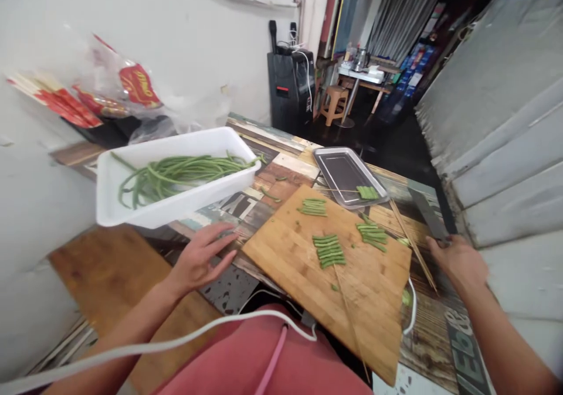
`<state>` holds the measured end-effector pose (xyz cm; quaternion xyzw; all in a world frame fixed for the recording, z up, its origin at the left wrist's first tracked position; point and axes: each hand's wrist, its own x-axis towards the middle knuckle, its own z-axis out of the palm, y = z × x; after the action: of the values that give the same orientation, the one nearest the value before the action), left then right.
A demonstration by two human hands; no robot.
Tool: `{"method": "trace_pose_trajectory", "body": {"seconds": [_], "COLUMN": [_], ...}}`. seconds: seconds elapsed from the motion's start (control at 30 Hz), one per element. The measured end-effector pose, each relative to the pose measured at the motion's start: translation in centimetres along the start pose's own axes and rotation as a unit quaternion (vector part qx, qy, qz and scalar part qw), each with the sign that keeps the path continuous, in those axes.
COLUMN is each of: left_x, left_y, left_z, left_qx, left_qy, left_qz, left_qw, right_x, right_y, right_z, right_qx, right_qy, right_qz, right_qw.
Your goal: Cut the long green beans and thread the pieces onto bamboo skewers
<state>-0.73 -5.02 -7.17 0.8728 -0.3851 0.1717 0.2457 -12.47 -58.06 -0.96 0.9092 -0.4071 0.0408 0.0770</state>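
My right hand (460,263) grips the handle end of a kitchen knife (427,212), its broad blade low over the table's right side. My left hand (206,257) is open, fingers stretched, by the table edge between the white bin and the cutting board (281,237). On the board lie cut green beans in rows: one row (329,250) has a bamboo skewer (347,310) at its near side, and two others are a far row (313,207) and a right row (372,234). A metal tray (336,175) holds a skewered bean row (367,192).
A white plastic bin (176,204) of long green beans (176,175) stands at the left. Loose skewers (413,245) lie right of the board. A white cable (185,337) crosses before my body. A black speaker (291,87) stands beyond the table, near a plastic stool (333,105).
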Motion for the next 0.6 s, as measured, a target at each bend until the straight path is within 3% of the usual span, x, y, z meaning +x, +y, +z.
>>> {"method": "trace_pose_trajectory", "body": {"seconds": [0.2,0.47,0.6], "left_x": [0.1,5.3,7.5], "left_y": [-1.7,-1.5,-1.5], "left_z": [0.7,2.2,3.6], "left_qx": [-0.05,-0.022,0.024], "left_qy": [0.004,-0.088,-0.09], "left_qz": [-0.004,-0.021,-0.024], "left_qw": [0.999,0.996,0.995], "right_x": [2.1,3.6,3.4], "right_y": [-0.4,-1.8,-2.3], "right_z": [1.7,2.5,1.7], "right_qx": [0.001,0.011,0.029], "right_qy": [-0.043,-0.058,-0.054], "right_qz": [0.019,0.006,-0.051], "right_qw": [0.999,0.998,0.997]}}
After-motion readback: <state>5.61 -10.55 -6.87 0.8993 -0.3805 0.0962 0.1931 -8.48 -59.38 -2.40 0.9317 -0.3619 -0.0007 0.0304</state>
